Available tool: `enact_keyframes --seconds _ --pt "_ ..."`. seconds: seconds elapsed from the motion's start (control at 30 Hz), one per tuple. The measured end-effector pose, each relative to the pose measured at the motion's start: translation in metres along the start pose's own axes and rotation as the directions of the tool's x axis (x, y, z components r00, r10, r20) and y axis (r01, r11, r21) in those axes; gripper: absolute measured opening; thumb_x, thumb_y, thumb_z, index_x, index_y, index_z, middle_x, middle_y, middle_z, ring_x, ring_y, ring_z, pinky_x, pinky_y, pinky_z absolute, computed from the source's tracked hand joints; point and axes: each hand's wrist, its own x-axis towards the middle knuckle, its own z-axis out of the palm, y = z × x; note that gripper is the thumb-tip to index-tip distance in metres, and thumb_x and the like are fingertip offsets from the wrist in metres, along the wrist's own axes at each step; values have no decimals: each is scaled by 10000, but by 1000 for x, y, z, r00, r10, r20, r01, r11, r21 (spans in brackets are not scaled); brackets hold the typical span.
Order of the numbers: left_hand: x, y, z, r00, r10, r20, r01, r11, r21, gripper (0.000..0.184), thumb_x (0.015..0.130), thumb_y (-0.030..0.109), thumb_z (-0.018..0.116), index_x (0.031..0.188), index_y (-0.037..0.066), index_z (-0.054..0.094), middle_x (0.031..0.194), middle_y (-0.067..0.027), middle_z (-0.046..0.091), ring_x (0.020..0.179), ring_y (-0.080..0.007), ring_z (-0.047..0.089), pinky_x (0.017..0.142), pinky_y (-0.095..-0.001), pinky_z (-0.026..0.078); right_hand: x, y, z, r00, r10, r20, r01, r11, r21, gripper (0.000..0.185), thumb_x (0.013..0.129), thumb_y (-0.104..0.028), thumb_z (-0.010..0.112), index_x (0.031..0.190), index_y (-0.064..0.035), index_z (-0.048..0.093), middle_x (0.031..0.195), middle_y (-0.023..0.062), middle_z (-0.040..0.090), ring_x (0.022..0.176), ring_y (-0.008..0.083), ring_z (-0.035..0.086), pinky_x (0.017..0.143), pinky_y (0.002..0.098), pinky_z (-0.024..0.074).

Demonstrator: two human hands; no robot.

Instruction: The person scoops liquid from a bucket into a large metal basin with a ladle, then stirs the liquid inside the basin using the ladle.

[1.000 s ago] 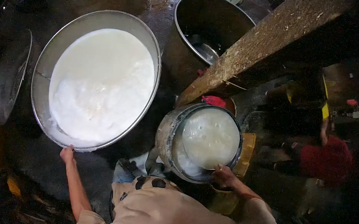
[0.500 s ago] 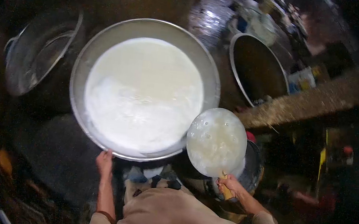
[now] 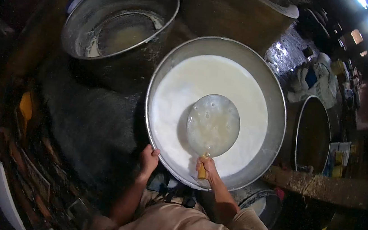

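Observation:
A wide metal basin (image 3: 280, 85) holds a white, milky liquid (image 3: 249, 95). My left hand (image 3: 149, 157) is closed on the basin's near-left rim. With my right hand (image 3: 206, 166) I grip the short yellowish handle of a round, pan-like dipper (image 3: 213, 123). The dipper is over the liquid in the basin, its wet, cloudy round face showing several small bumps. A shadow falls on the white liquid at its left side. Whether its lower edge touches the liquid I cannot tell.
Another metal basin (image 3: 171, 11) with white residue stands at the upper left. To the right is a deep round vessel (image 3: 299, 132) behind a rough ledge (image 3: 321, 187). A dark bucket (image 3: 275, 211) with pale contents sits near my right elbow. Wood pieces (image 3: 44, 190) lie at lower left.
My right hand has brought the dipper from beside the basin, above the bucket, to over the white liquid. The view has turned toward the left. My left hand stays on the rim.

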Motion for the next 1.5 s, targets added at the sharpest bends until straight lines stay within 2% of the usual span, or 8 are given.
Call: enact_keyframes --seconds 0.53,0.73,0.8,0.93,1.07,1.23,1.47,1.5 --pt "1 38 -13 989 -146 -19 147 987 58 168 742 141 643 812 8 568 738 -213 604 755 -409 586 636 -440 447 92 0 -29 973 223 -63 -217 973 84 70 811 -32 516 744 -15 504 567 26 450 455 126 444 418 265 425" --pt "-4 44 -12 996 -52 -77 53 999 5 158 745 117 637 813 -9 571 741 -226 600 755 -395 598 633 -414 454 72 -12 -130 938 -97 -332 33 981 -193 43 747 1 554 779 17 529 583 79 529 473 171 524 427 311 420" --pt "-3 24 -4 993 -102 -54 103 995 18 170 746 127 644 827 -7 578 777 -220 609 783 -390 598 677 -403 456 20 -55 -120 746 -356 -562 -66 801 -595 116 743 -35 567 823 38 523 658 117 569 571 231 577 527 340 450" --pt "-4 -7 3 998 -64 -22 63 998 -29 230 816 167 596 938 -27 585 836 -199 635 793 -315 621 727 -361 452 -75 -92 -167 244 -851 -464 55 490 -870 253 723 -101 631 879 58 510 776 187 600 735 344 600 660 421 459" --pt "-36 39 3 993 -84 -84 87 996 32 317 888 198 526 1064 -66 521 941 -177 637 862 -228 604 768 -319 446 -221 -90 -212 38 -818 -573 79 574 -815 369 732 -207 684 933 58 526 825 229 599 789 388 583 709 429 447" --pt "-67 -15 44 986 -166 33 167 926 -338 409 879 111 536 1202 -82 374 1168 -193 522 1042 -236 521 896 -312 390 -358 26 -338 55 -602 -797 -316 746 -586 463 735 -307 696 927 83 536 801 258 588 790 405 581 678 439 453" --pt "-82 -16 73 963 -269 7 268 961 -71 511 854 142 561 1240 -126 360 1245 -236 459 1107 -288 484 924 -358 388 -394 143 -464 141 -291 -946 -693 654 -305 420 763 -206 620 1067 48 482 850 232 605 792 380 599 696 460 477" --pt "-93 2 77 958 -286 -36 283 957 -63 460 858 136 552 1207 -118 391 1150 -212 514 996 -269 532 824 -352 431 -386 139 -456 189 -482 -856 -598 635 -490 432 748 -215 632 1057 48 485 858 234 606 809 386 600 702 455 482"
